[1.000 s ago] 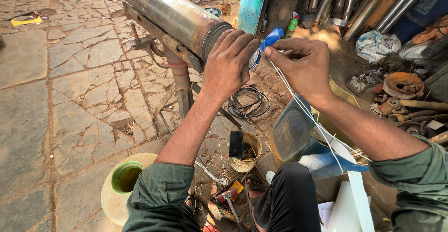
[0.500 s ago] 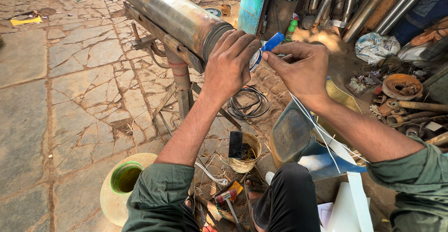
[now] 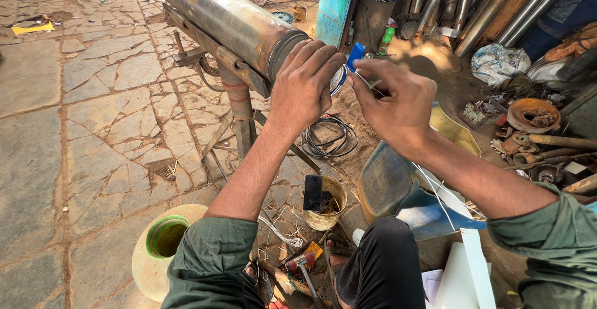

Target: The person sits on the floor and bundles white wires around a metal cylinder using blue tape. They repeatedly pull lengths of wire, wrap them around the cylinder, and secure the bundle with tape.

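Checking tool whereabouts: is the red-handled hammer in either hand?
No, the red-handled hammer lies on the ground by the person's knees, away from both hands.

A small bucket [image 3: 324,202] and a coil of black cable [image 3: 329,138] sit on the cracked stone floor [image 3: 93,129], steel rods [image 3: 497,7] leaning behind.

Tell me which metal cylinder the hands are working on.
The big steel cylinder clamped on the stand; left hand grips its end. The other pipes lean untouched against the wall.
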